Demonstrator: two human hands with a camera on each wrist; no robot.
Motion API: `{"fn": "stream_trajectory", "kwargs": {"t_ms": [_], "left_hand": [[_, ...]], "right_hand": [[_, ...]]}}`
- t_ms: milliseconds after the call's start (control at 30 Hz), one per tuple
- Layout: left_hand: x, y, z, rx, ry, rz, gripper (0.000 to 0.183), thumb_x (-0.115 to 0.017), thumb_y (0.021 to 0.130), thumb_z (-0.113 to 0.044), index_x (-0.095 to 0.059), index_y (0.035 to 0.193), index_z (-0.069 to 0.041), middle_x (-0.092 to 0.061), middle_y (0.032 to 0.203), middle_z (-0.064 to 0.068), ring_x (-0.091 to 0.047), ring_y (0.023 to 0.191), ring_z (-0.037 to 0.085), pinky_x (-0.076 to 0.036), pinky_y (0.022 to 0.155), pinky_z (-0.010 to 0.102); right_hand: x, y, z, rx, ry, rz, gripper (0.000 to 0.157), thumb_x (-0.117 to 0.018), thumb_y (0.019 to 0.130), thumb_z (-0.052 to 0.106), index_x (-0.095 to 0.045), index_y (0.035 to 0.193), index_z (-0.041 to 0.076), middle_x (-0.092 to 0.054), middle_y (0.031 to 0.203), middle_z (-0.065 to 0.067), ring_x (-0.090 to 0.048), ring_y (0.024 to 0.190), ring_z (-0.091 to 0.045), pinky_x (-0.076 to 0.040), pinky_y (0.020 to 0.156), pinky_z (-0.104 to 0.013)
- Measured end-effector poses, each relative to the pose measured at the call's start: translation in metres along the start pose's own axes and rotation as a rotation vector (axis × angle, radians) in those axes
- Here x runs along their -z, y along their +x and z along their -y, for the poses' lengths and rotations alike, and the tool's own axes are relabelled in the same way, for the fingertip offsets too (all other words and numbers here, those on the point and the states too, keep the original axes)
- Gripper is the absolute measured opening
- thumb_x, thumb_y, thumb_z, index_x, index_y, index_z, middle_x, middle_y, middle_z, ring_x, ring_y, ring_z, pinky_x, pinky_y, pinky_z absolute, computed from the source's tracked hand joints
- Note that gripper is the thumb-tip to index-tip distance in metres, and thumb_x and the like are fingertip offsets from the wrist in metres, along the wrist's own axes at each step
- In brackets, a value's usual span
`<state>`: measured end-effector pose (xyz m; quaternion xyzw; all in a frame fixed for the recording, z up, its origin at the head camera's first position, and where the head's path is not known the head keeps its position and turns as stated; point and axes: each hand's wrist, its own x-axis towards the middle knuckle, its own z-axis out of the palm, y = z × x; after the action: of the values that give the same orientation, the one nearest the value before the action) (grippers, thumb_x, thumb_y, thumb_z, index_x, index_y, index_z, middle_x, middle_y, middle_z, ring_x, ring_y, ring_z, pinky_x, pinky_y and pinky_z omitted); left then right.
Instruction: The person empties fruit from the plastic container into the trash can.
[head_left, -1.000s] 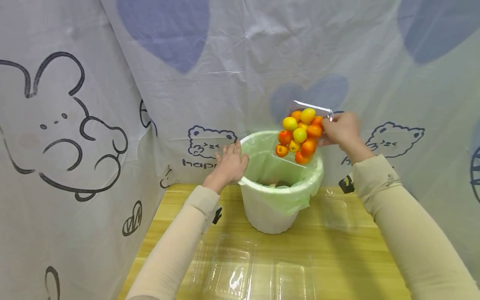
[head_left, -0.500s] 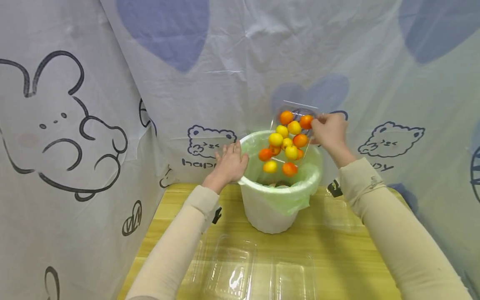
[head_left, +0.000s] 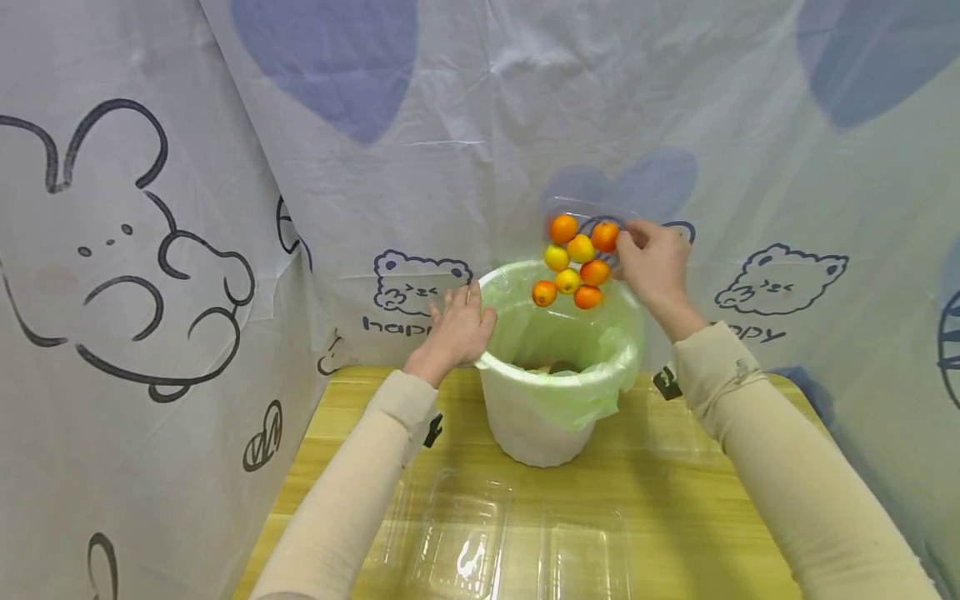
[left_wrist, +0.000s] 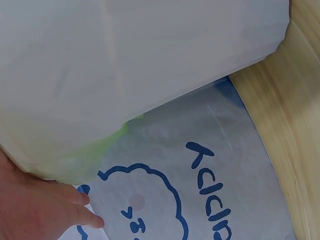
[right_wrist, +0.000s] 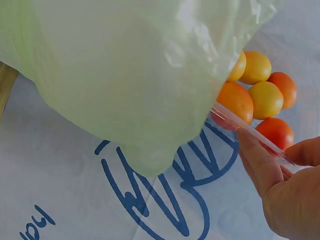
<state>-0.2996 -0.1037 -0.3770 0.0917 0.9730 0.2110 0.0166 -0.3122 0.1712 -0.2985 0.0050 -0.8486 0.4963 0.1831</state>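
Above a white bin (head_left: 532,425) lined with a pale green bag (head_left: 517,325), my right hand (head_left: 656,262) pinches the right edge of a clear plastic tray (head_left: 588,204). The tray tilts steeply toward the bin's mouth. Several small round orange and yellow fruits (head_left: 581,247) show against it, the lowest ones over the opening. In the right wrist view, thumb and fingers (right_wrist: 302,150) grip the tray's thin edge beside the fruits (right_wrist: 265,99). My left hand (head_left: 459,325) rests on the bin's left rim with its fingers extended. Dark and pale scraps (head_left: 562,367) lie inside the bin.
Clear plastic containers (head_left: 461,533) lie on the wooden table (head_left: 697,533) in front of the bin, and another (head_left: 678,425) to its right. Printed cloth (head_left: 487,167) hangs close behind the bin and along the left side.
My right hand has moved left with the tray and tipped it further. Several fruits have slid off and dropped into the bin, so fewer show on the tray. My left hand stays on the rim.
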Motion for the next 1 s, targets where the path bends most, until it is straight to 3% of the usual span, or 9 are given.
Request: {"fn": "stream_trajectory", "kwargs": {"t_ms": [133,367,567,700,1000], "left_hand": [[-0.0001,-0.0003,-0.0010,-0.002,-0.009,0.000,0.070,-0.024,0.113,-0.042,-0.009,0.168,-0.001,-0.012,0.175,0.023,-0.006,0.162,0.050,0.003,0.128,0.071],[-0.0007,-0.0004,-0.0020,-0.001,-0.019,-0.002,0.071,-0.026,0.113,-0.042,-0.011,0.168,-0.001,-0.012,0.175,0.023,-0.006,0.162,0.049,0.004,0.128,0.070],[-0.0019,-0.0002,-0.0030,0.001,-0.015,-0.005,0.071,-0.026,0.113,-0.041,-0.010,0.168,0.000,-0.012,0.175,0.023,-0.006,0.162,0.049,0.003,0.128,0.070],[-0.0019,-0.0004,-0.0043,0.001,-0.009,-0.003,0.071,-0.026,0.112,-0.041,-0.010,0.168,0.000,-0.012,0.175,0.023,-0.005,0.162,0.049,0.004,0.128,0.070],[-0.0032,0.0007,-0.0064,-0.001,-0.015,-0.004,0.071,-0.025,0.112,-0.041,-0.010,0.168,0.000,-0.012,0.176,0.023,-0.005,0.162,0.050,0.004,0.128,0.070]], "right_hand": [[-0.0033,-0.0013,-0.0040,0.057,-0.014,-0.029,0.044,-0.052,0.105,0.017,-0.062,0.144,-0.001,-0.071,0.132,-0.027,-0.065,0.057,0.002,-0.055,0.055,-0.010],[-0.0046,-0.0014,-0.0069,0.113,-0.030,-0.078,0.044,-0.051,0.104,0.017,-0.065,0.142,0.001,-0.074,0.123,-0.026,-0.055,0.049,0.014,-0.051,0.055,-0.006],[-0.0015,-0.0020,-0.0080,0.135,-0.083,-0.099,0.045,-0.049,0.104,0.021,-0.065,0.142,0.004,-0.076,0.123,-0.023,-0.055,0.050,0.008,-0.046,0.058,-0.007],[0.0001,-0.0028,-0.0081,0.129,-0.072,-0.089,0.046,-0.049,0.105,0.023,-0.064,0.144,0.005,-0.074,0.127,-0.023,-0.056,0.049,0.008,-0.047,0.053,-0.008],[0.0020,-0.0033,-0.0089,0.132,-0.055,-0.105,0.046,-0.050,0.106,0.024,-0.063,0.145,0.007,-0.074,0.129,-0.021,-0.053,0.053,0.011,-0.046,0.058,-0.007]]}}
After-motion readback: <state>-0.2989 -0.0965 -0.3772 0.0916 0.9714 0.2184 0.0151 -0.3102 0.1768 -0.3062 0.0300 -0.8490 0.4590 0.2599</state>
